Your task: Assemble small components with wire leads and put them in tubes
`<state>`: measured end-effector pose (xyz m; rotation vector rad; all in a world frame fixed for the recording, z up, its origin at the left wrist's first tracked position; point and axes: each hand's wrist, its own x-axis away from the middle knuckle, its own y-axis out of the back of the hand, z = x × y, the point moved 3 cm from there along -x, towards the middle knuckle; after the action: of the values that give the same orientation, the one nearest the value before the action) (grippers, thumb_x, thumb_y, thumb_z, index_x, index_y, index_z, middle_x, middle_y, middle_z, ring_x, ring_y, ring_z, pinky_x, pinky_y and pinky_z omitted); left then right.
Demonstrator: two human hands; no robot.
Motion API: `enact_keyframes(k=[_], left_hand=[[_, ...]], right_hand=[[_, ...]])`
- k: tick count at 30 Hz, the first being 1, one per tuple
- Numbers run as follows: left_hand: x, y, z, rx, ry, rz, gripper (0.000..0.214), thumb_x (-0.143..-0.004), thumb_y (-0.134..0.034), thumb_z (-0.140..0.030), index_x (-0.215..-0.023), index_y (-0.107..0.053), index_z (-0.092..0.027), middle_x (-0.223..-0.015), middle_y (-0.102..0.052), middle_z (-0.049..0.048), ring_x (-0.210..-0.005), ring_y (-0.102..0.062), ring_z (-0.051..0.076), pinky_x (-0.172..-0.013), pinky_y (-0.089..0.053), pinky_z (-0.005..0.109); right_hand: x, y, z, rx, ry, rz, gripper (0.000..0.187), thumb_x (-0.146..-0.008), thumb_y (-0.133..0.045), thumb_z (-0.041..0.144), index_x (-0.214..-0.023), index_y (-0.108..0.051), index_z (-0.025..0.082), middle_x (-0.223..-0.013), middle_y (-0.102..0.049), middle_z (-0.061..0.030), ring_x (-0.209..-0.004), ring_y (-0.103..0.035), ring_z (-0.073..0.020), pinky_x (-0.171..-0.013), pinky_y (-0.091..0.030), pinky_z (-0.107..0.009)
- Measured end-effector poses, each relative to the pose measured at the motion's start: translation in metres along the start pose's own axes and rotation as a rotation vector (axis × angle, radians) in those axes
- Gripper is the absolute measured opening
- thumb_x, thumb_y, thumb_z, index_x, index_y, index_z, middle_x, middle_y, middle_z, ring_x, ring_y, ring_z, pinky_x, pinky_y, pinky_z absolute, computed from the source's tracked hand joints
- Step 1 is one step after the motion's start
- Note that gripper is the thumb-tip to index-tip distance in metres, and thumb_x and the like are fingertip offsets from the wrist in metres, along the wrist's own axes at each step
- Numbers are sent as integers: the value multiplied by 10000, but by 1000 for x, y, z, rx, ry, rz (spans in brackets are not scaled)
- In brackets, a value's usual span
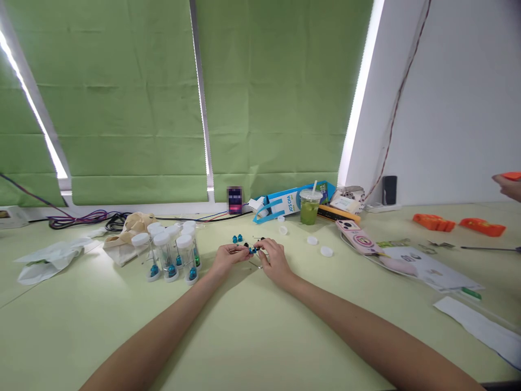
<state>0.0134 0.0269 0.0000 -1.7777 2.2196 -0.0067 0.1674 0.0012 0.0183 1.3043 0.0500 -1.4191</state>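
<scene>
My left hand [230, 257] and my right hand [274, 260] meet over the middle of the table. Between their fingertips is a small blue and black part [253, 250], gripped from both sides; its exact kind is too small to make out. Just beyond the left fingers lie two small blue round pieces [237, 238]. A thin metal rod [255, 265] rests on the table below the hands. To the left stands a group of clear tubes with white caps [161, 254], with blue pieces and thin rods inside.
White caps [326, 251] lie right of my hands. Behind are a drink cup [309, 209], a blue-edged bag [280, 205] and a phone [235, 200]. A pink phone [358, 237], papers [431, 266] and orange parts [433, 222] lie right. Another person's hand [508, 186] holds something orange.
</scene>
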Motion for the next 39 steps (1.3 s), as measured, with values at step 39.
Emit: enact_keyframes(k=[39], left_hand=[[1, -3, -4, -10, 15, 19, 253, -580, -752, -271, -770, -672, -124, -762, -713, 67, -705, -658, 187, -701, -510, 309]], right_hand=[[-3, -1, -7, -65, -61, 2, 207, -897, -357, 225, -871, -562, 214, -755, -609, -5, -772, -543, -153, -724, -346, -269]])
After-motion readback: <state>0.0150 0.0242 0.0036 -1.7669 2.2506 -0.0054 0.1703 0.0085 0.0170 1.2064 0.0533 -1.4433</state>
